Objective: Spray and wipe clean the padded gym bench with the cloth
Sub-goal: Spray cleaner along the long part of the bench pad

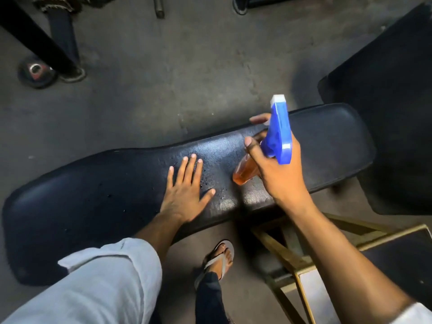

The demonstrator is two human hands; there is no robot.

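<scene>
A long black padded bench (93, 202) runs across the middle of the view, with droplets of liquid on its centre. My left hand (187, 190) lies flat on the pad, fingers straight and spread. My right hand (275, 167) grips a spray bottle (279, 134) with a blue trigger head and orange liquid, held above the bench's right half, its nozzle pointing away from me. One finger reaches forward past the trigger. No cloth is in view.
A second black pad (392, 101) stands at the right. A gold metal frame (292, 251) sits under the bench's right end. My sandalled foot (219, 256) is on the grey floor. A weight plate (35, 72) and black machine legs (35, 36) are at upper left.
</scene>
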